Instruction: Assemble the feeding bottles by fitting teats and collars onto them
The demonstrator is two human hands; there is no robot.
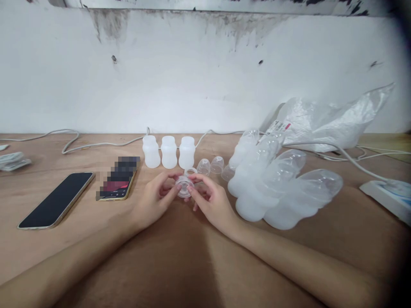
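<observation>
Between both hands is a clear round bottle collar (184, 188), tilted toward me; whether a nipple sits inside it I cannot make out. My left hand (158, 194) pinches its left side with thumb and fingers. On the right side, my right hand (208, 196) grips it the same way, its lower fingers curled underneath. Just behind the fingers lies a translucent ring (191, 171). Two clear dome caps (203, 166) stand a little to the right of that. Three white, waisted bottles (168, 152) are lined up behind my hands without tops.
Several capped bottles (290, 188) lie piled on the right. Behind them rests a crumpled plastic bag (321, 124) against the wall. Two phones, one dark (58, 201) and one lit (120, 188), lie at left. White cables (93, 148) run along the back; a white-and-blue box (385, 192) sits far right.
</observation>
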